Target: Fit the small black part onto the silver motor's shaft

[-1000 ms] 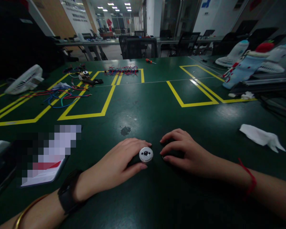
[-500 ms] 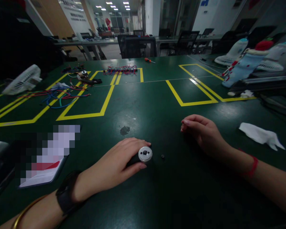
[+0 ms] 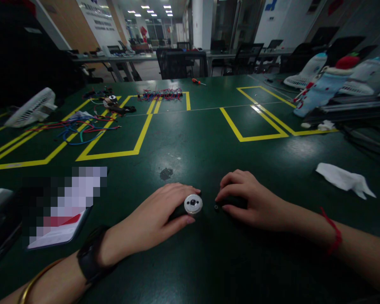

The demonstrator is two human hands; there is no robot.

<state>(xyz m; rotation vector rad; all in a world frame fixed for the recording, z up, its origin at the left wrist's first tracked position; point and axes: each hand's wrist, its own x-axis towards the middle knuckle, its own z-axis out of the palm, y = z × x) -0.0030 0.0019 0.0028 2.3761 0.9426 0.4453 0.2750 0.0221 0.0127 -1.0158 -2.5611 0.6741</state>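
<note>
My left hand (image 3: 160, 215) is wrapped round a dark cylinder with a round silver top (image 3: 193, 204), which has a dark centre and small holes. A tiny dark ring-like part (image 3: 215, 207) lies on the green table (image 3: 190, 261), just right of the cylinder. Beside this small part is my right hand (image 3: 251, 200), thumb and fingertips apart on its right side, with nothing visible between them.
A phone-like flat object (image 3: 60, 228) lies at the left, a white tissue (image 3: 345, 179) at the right. Farther back are tangled wires (image 3: 79, 128), a white fan (image 3: 31, 107), an orange screwdriver (image 3: 196, 81), a blue plush figure (image 3: 319, 90) and yellow tape outlines (image 3: 262, 137).
My right hand has moved left and down to the small part, and its fingers have opened. My left hand stays on the cylinder.
</note>
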